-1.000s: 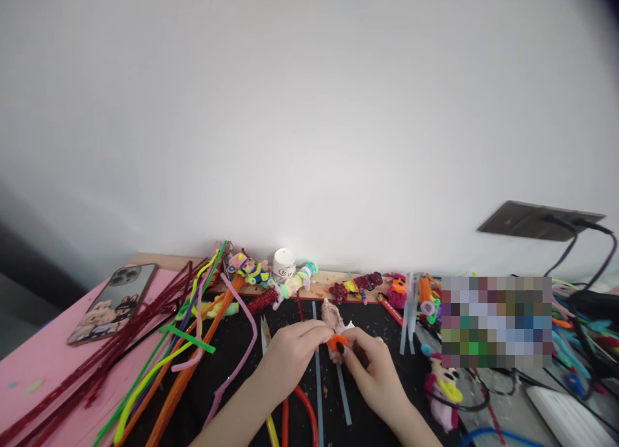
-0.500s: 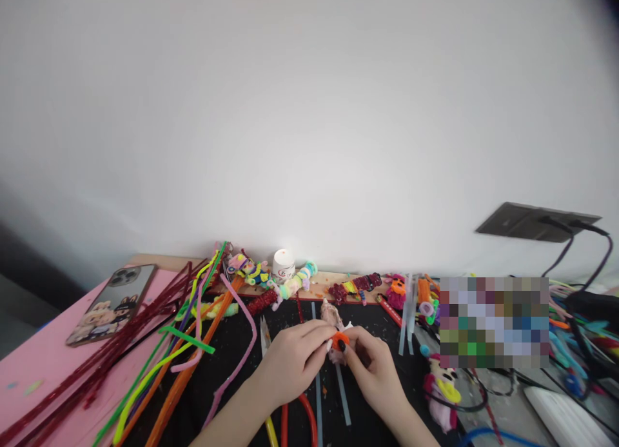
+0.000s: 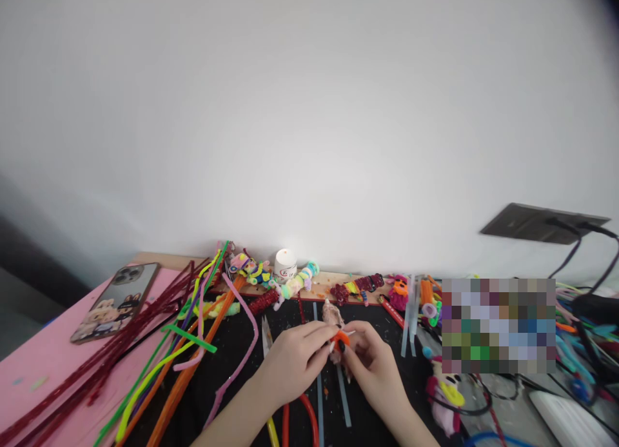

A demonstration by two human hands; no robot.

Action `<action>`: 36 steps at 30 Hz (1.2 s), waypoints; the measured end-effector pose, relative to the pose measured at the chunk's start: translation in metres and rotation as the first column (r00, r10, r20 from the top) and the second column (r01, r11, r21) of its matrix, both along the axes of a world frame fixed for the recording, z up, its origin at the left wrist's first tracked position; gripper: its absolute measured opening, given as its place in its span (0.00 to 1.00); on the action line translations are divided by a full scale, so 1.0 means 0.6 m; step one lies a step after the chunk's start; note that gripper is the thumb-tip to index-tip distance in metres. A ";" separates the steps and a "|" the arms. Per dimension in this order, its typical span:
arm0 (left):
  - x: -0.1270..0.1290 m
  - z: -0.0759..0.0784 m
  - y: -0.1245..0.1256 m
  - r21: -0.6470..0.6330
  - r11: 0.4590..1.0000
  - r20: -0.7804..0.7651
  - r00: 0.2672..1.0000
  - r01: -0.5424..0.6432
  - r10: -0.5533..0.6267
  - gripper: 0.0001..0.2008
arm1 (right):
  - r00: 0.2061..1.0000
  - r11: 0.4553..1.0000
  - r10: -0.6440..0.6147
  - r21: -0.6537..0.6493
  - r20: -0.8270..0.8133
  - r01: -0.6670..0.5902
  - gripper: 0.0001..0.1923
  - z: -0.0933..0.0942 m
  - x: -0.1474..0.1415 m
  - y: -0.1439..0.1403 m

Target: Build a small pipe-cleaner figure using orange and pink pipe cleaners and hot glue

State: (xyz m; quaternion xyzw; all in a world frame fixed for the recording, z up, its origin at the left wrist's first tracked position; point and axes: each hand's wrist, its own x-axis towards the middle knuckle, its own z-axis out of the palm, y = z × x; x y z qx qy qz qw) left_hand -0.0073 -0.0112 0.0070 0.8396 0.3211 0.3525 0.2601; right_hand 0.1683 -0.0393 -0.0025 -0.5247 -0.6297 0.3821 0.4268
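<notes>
Both hands meet over the black mat (image 3: 232, 369) near the middle of the counter's front edge. The left hand (image 3: 290, 363) and the right hand (image 3: 372, 366) are pressed close together, fingertips pinched from either side on a small orange fuzzy piece (image 3: 341, 338), which sits between them just above the mat. A pale pinkish fuzzy figure (image 3: 333, 314) rises right behind the orange piece, touching or nearly touching it; whether the two are joined cannot be told.

Under the wrists lie a red fuzzy wire (image 3: 309, 411) bent in a loop, a yellow one (image 3: 272, 431) and two pale clear sticks (image 3: 344, 398). Small scissors (image 3: 265, 334) lie on the mat just left of the left hand.

Toward the counter's left edge, a spread of long fuzzy wires (image 3: 184, 357) in orange, green, yellow, pink and dark red fans across the mat and onto a pink sheet (image 3: 43, 363). A phone (image 3: 116, 302) lies face down at the far left corner of that sheet.

Along the back edge, against the wall, stand a small white jar (image 3: 285, 264) and a row of little coloured fuzzy figures (image 3: 358, 286). By the right edge lie a pink-and-yellow figure (image 3: 447, 395), tangled cables (image 3: 585, 305) and more coloured wires.
</notes>
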 end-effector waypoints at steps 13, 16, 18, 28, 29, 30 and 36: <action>0.000 0.003 0.000 -0.014 1.000 0.033 0.999 0.011 -0.010 0.17 | 0.996 0.998 0.048 0.047 0.078 -0.052 0.09 0.002 0.001 -0.003; 0.000 0.003 -0.001 -0.021 1.000 0.031 0.999 0.015 -0.015 0.18 | 0.995 0.998 0.046 0.043 0.093 -0.050 0.09 0.004 0.002 -0.003; 0.000 0.003 -0.001 -0.024 1.000 0.029 0.999 0.014 -0.013 0.18 | 0.994 0.998 0.044 0.047 0.103 -0.049 0.09 0.005 0.002 -0.004; 0.002 0.002 0.001 -0.073 0.997 0.083 0.997 0.013 -0.007 0.16 | 0.999 0.999 0.042 0.027 0.007 -0.042 0.08 0.002 -0.002 -0.004; 0.002 0.002 0.002 -0.086 0.996 0.097 0.995 0.010 -0.002 0.15 | 0.999 0.999 0.041 0.022 -0.002 -0.041 0.08 0.002 -0.002 -0.004; 0.002 0.003 0.002 -0.100 0.995 0.111 0.994 0.005 0.006 0.15 | 0.999 0.999 0.041 0.018 -0.012 -0.041 0.08 0.002 -0.002 -0.004; 0.002 0.005 0.006 -0.172 0.985 0.145 0.989 -0.002 0.027 0.14 | 0.998 0.999 0.047 0.014 -0.046 -0.046 0.07 0.003 -0.002 -0.005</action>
